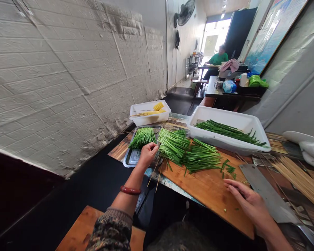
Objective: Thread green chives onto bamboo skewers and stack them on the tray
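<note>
My left hand (147, 153) is closed in a pinch between the metal tray (132, 159) and the cutting board. What its fingers hold, if anything, is hidden. Behind it, cut garlic chives (143, 137) lie in the tray; to its right is another bunch of chives (174, 146) with thin skewers (153, 173) sticking out below. A third pile of cut chives (202, 157) rests on the wooden cutting board (193, 183). Over the board's right part, my right hand (247, 199) is open, fingers stretched out, near small chive scraps (229, 168). A cleaver (269, 191) lies just beyond it.
A white bin (227, 139) of long chives stands behind the board. Another white bin (146, 120) holds yellow skewered food. Bamboo skewers (300, 177) lie at right. A brick-patterned wall (68, 69) runs along the left. A person in green (219, 58) sits far back.
</note>
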`<state>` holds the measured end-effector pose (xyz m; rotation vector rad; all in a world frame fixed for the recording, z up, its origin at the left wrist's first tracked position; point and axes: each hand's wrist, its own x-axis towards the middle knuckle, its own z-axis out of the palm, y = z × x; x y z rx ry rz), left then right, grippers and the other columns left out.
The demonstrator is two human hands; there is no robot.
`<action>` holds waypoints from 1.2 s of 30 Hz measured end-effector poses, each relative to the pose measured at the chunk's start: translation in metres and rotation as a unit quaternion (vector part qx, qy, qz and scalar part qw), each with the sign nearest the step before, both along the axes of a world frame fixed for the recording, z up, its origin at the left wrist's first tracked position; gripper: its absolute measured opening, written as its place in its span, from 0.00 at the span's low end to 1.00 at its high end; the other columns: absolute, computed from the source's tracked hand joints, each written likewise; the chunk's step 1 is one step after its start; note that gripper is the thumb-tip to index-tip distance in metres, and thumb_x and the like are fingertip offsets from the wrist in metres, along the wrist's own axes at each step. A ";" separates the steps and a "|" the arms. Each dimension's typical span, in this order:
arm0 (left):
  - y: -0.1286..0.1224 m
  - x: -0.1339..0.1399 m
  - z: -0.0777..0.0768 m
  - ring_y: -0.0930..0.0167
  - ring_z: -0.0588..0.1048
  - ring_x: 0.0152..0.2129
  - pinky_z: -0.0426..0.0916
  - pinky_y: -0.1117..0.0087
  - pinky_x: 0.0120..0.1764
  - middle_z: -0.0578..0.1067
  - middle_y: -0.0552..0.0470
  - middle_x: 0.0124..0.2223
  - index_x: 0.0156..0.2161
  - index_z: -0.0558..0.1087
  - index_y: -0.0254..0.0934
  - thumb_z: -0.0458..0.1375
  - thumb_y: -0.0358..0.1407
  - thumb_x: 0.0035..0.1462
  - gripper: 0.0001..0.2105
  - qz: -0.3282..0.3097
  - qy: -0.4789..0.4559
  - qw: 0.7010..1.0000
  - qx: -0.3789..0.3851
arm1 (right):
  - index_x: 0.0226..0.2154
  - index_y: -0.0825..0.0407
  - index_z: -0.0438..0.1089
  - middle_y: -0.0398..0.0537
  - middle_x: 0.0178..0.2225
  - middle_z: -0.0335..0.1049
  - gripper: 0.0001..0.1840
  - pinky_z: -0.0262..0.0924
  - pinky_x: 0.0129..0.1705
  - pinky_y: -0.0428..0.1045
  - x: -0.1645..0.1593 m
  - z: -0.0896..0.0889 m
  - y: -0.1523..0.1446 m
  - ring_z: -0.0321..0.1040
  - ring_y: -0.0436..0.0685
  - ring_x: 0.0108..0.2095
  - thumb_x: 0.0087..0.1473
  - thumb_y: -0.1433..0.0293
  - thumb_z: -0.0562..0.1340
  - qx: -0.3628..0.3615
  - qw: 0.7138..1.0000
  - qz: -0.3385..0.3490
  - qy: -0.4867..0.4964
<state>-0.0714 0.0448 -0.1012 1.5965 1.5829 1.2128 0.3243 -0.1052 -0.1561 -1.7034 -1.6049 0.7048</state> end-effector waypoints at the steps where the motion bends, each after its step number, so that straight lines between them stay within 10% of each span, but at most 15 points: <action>1: -0.002 0.001 0.002 0.72 0.70 0.25 0.62 0.72 0.30 0.73 0.53 0.26 0.26 0.71 0.35 0.55 0.43 0.51 0.12 -0.008 -0.011 1.000 0.001 | 0.46 0.47 0.77 0.50 0.46 0.78 0.23 0.69 0.50 0.54 -0.001 0.001 0.000 0.74 0.64 0.48 0.57 0.51 0.57 -0.002 1.000 0.000 0.000; 6: -0.008 0.012 0.018 0.64 0.76 0.45 0.68 0.65 0.46 0.76 0.41 0.51 0.27 0.70 0.35 0.63 0.44 0.49 0.14 -0.104 -0.222 0.969 -0.019 | 0.43 0.47 0.78 0.50 0.45 0.79 0.23 0.70 0.48 0.55 -0.005 0.006 0.002 0.75 0.64 0.45 0.56 0.51 0.58 -0.001 1.000 0.005 0.009; 11: -0.005 0.015 0.019 0.65 0.78 0.42 0.69 0.62 0.49 0.77 0.45 0.46 0.27 0.67 0.34 0.70 0.41 0.42 0.17 -0.103 -0.373 0.918 -0.081 | 0.43 0.47 0.77 0.50 0.44 0.79 0.22 0.69 0.50 0.55 -0.012 0.018 0.004 0.75 0.64 0.45 0.57 0.52 0.57 0.012 1.000 0.008 -0.003; 22: -0.007 0.011 0.014 0.66 0.79 0.41 0.71 0.64 0.46 0.77 0.45 0.48 0.30 0.68 0.34 0.69 0.42 0.44 0.17 -0.115 -0.359 0.923 -0.079 | 0.49 0.52 0.70 0.53 0.49 0.73 0.16 0.62 0.54 0.52 -0.131 0.122 0.134 0.69 0.57 0.50 0.65 0.73 0.52 0.235 0.928 0.234 -0.168; 28: -0.008 0.004 0.015 0.67 0.79 0.38 0.71 0.66 0.44 0.76 0.43 0.50 0.29 0.69 0.33 0.69 0.43 0.44 0.17 -0.114 -0.327 0.934 -0.093 | 0.51 0.51 0.70 0.54 0.53 0.69 0.18 0.61 0.48 0.51 -0.187 0.129 0.215 0.68 0.58 0.47 0.64 0.76 0.52 0.228 0.904 0.223 -0.283; 36: -0.003 -0.010 0.008 0.67 0.79 0.36 0.71 0.68 0.39 0.77 0.41 0.49 0.30 0.69 0.34 0.64 0.48 0.48 0.17 -0.097 -0.209 0.969 -0.086 | 0.31 0.52 0.76 0.55 0.40 0.76 0.12 0.52 0.51 0.57 -0.180 0.154 0.236 0.63 0.64 0.48 0.62 0.72 0.58 0.241 0.850 0.279 -0.375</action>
